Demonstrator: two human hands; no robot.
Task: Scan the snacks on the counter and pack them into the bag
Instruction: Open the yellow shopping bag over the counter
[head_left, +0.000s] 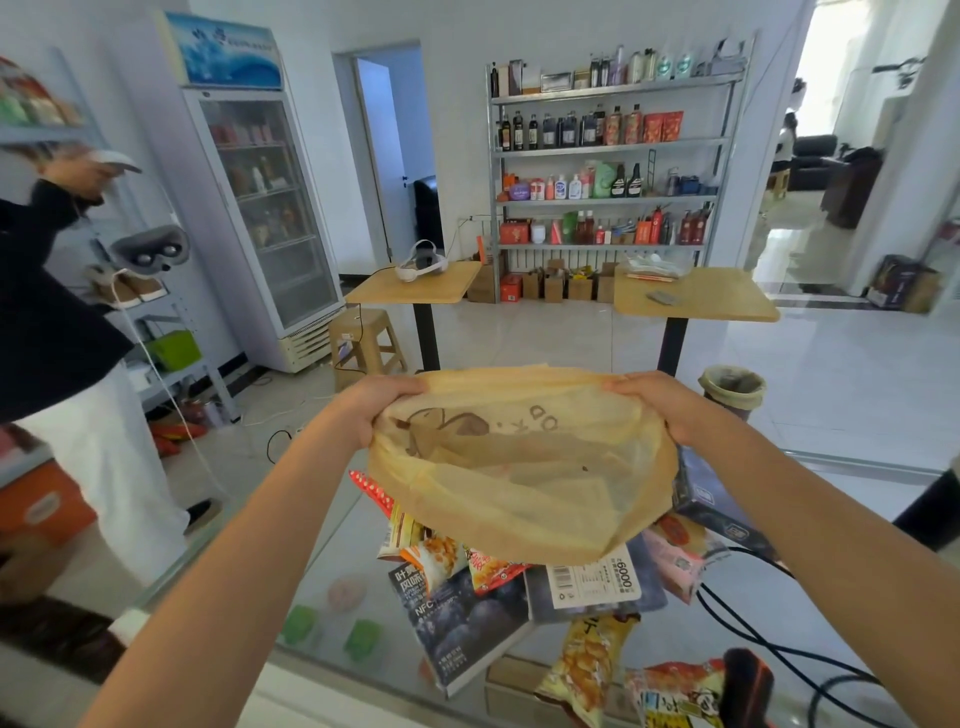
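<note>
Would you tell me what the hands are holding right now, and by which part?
Both hold the bag by its open rim: the left hand grips the left edge, the right hand the right edge, spreading the mouth above the snacks.

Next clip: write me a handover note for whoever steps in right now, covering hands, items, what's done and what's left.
Hands: left hand grips the bag by its left rim, right hand by its right rim.
Bag: held open above the glass counter; translucent, nothing plainly inside.
Items: snacks lie piled on the counter under and in front of the bag, among them a yellow packet, a dark carton and a blue box.
Done: bag is open; scanning cannot be judged.
Left: scan and pack the pile.
</note>
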